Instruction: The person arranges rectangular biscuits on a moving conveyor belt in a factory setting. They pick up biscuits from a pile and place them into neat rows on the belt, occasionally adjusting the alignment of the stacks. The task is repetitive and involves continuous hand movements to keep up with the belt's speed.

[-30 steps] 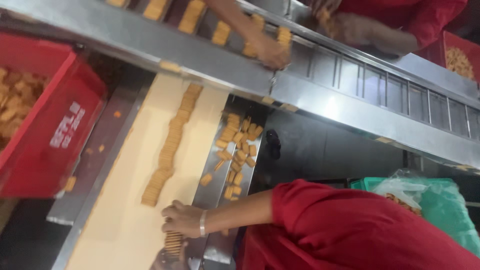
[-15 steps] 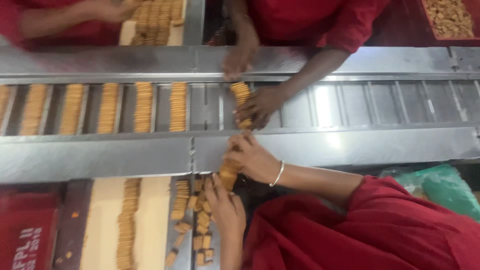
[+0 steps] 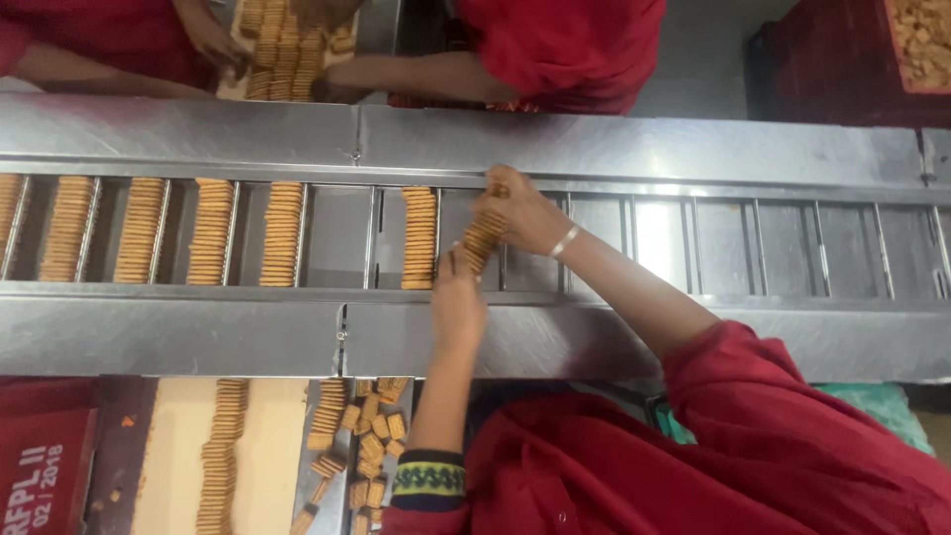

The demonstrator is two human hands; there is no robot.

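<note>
Fingers of both hands are closed around one short stack of biscuits (image 3: 482, 241), pinching it end to end: the left hand (image 3: 458, 302) presses the near end and the right hand (image 3: 523, 210) caps the far end. So the stack lies straight between the two sets of fingers, neither hand nearer than the other.

From where I stand, the long steel conveyor trough (image 3: 634, 149) takes up most of the scene, running side to side and split by thin dividers into pockets. The held stack hangs over the pocket just right of a filled one, whose row of biscuits (image 3: 419, 238) runs squarely across the trough. The held stack's long axis is tilted by comparison, its near end lower left and its far end upper right, so it isn't yet lined up with the pocket. Whether it touches the trough floor I can't tell.

Further left, four more filled pockets (image 3: 210, 232) sit in line. Down by the person's left sleeve, loose biscuits (image 3: 369, 446) lie in a jumble on a lower tray.
</note>
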